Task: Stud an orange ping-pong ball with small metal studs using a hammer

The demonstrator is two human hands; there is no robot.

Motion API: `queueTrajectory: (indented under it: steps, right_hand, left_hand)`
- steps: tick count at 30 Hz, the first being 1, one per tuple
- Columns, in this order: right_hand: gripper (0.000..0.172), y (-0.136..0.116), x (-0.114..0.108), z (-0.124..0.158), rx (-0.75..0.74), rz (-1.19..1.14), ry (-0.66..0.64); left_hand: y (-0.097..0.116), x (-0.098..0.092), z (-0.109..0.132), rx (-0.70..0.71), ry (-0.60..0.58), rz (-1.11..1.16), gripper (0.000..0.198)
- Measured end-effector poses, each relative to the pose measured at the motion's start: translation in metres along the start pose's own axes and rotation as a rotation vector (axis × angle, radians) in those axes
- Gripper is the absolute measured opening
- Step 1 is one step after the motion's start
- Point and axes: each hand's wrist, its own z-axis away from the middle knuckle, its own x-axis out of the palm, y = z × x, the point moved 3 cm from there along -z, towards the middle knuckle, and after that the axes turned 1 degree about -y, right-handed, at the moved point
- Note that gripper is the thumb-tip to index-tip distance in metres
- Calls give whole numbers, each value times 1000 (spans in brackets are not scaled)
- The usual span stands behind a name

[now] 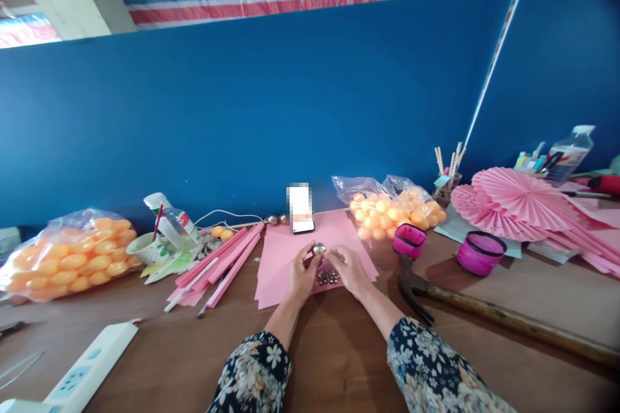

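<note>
Between my two hands, above the pink paper [276, 264], is a shiny silver ball [318, 249]. My left hand [303, 273] grips it from the left with thumb and fingers. My right hand [349, 269] is at its right side, fingers bent and close together near the ball; whether they hold a small piece is too small to tell. Below the ball, several small shiny metal pieces [328, 277] lie in a cluster on the paper's near part. A phone [303, 213] with a blurred screen stands behind my hands, and two silver balls [278, 220] sit to its left.
Bags of orange balls lie at left [72, 258] and behind right [387, 213]. Folded pink strips [223, 264] are left of the paper. A hammer [508, 316], magenta bands [480, 253] and pink paper fans [518, 200] are at right, a power strip [92, 368] at front left.
</note>
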Motion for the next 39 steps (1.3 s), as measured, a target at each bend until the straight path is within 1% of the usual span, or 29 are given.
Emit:
queueTrajectory:
  steps: [14,23,29,39]
  right_hand:
    - [22,-2,1,1,3,-1,-10]
    - [20,-5,0,1,12,13,-3]
    - [20,-2,0,0,15,16,10]
    - [23,-1,4,1,9,-19,-31]
  left_hand:
    - [-6,-3,-2,22,26,1,43]
    - [-6,-3,-2,24,10,-7,42]
    - [-6,-3,-2,25,0,-22,42]
    - [-8,-5,-3,26,13,-45,42]
